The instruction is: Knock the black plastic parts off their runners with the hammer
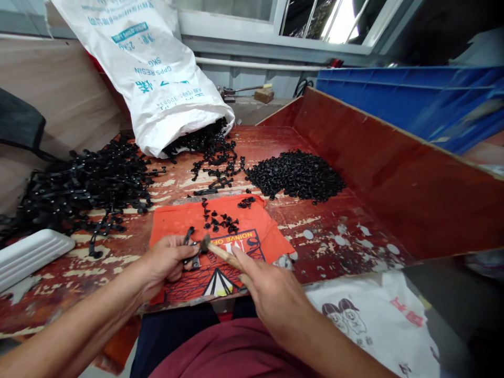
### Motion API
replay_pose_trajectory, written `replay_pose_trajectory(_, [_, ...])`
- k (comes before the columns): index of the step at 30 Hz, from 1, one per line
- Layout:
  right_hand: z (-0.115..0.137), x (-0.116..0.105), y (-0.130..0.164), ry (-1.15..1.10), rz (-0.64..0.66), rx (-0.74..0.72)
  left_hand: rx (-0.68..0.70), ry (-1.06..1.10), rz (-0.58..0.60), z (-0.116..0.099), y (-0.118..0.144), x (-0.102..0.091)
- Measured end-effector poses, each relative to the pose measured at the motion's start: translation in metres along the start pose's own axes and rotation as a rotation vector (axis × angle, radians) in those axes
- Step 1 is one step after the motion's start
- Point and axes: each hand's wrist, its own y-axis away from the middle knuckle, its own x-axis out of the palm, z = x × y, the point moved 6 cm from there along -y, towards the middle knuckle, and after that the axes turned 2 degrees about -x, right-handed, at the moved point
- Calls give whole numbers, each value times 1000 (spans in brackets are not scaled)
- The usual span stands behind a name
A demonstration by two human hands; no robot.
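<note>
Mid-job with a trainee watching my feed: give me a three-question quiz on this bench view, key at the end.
1. Which hand holds the wooden-handled tool?
2. True or false: the left hand holds nothing.
3. Fill in: the printed cloth on the table is mainly ____ in colour.

Key:
1. The right hand.
2. False; it holds a black plastic piece.
3. Orange.

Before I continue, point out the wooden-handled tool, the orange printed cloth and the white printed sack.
Wooden-handled tool [223,253], head view, on its handle.
Orange printed cloth [177,218], head view, on an unprinted part.
White printed sack [151,73], head view, on its printed side.
</note>
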Motion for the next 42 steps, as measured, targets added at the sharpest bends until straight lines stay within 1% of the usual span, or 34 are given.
replay_pose_trajectory(1, [-1, 3, -1, 8, 49, 36, -1, 1, -2, 0, 0, 0])
replay_pose_trajectory(2, [-2, 3, -1, 3, 70, 61, -2, 2, -2, 0, 1, 0])
replay_pose_trajectory(3, [-3, 1, -2, -15, 59, 72, -4, 4, 1, -1, 1, 0])
replay_pose_trajectory(6, [0, -11, -4, -69, -51, 52, -6, 9, 13, 0, 0, 0])
replay_pose_trajectory(7, [0, -12, -4, -69, -49, 50, -2, 10, 16, 0, 0, 0])
replay_pose_trajectory(11, [-2, -5, -7, -40, 101, 97, 8, 3, 17, 2, -2, -2])
replay_pose_trajectory(15, [-1, -3, -8, -64, 65, 103, 24, 2, 47, 5, -4, -2])
replay_pose_trajectory(18, [-2, 2, -7, -77, 120, 143, 33, 12, 54, 7, -5, -2])
replay_pose_trajectory(20, [-4, 0, -8, -131, 142, 150, 31, 23, 52, 6, -3, -3])
replay_pose_trajectory(22, [-8, -9, -13, -209, 96, 138, 47, 52, 56, 3, 1, -4])
replay_pose_trajectory(24, [-16, -23, -23, -233, 8, 149, 93, 107, 52, -5, 7, -7])
replay_pose_trajectory(25, [-21, -29, -30, -215, -31, 163, 120, 142, 45, -9, 10, -10])
replay_pose_trajectory(27, [-25, -34, -50, -115, -58, 187, 165, 218, 26, -17, 15, -16])
replay_pose_trajectory(29, [-19, -28, -73, 19, -3, 160, 188, 288, 4, -20, 18, -20])
replay_pose_trajectory(32, [-4, -9, -106, 118, 65, 118, 205, 359, -32, -16, 19, -25])
replay_pose_trajectory(35, [8, 9, -124, 194, 101, 91, 191, 383, -50, -6, 20, -27])
replay_pose_trajectory(38, [13, 15, -125, 247, 113, 62, 171, 400, -91, 1, 24, -29])
replay_pose_trajectory(42, [17, 11, -106, 269, 112, 21, 166, 443, -182, 3, 31, -34])
